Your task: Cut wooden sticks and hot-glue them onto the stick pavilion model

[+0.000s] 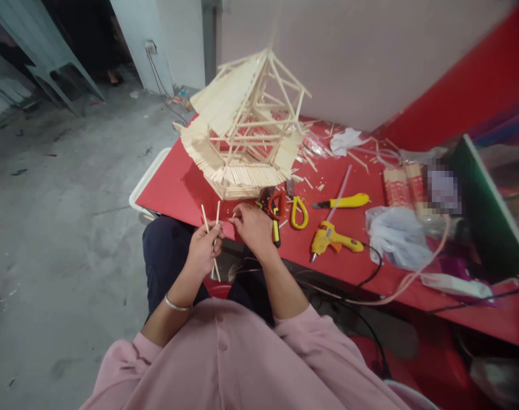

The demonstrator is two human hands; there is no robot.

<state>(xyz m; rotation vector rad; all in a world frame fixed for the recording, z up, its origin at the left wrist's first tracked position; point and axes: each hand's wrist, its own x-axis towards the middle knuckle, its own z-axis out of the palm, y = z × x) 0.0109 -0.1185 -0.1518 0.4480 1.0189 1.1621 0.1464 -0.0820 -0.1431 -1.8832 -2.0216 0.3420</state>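
Observation:
Two thin wooden sticks (205,217) cross in my left hand (204,249), whose fingers are wrapped round them near the table's front edge. Just to the right, my right hand (253,226) is closed in a pinch at the edge; a small pale tip shows at its fingertips, too small to name. Behind both hands stands a wooden stick model of a tiered, roofed building (242,134). Its left roof side is covered with pale sticks, while the right side shows bare framing. Red-handled pliers (277,205) lie close beyond my right hand.
On the red table (165,185) lie yellow-handled scissors (299,213), a yellow cutter (348,201), a glue gun (334,238) with its cord, stick bundles (398,187), a plastic bag (398,236) and stick scraps. A green panel (481,210) stands at the right.

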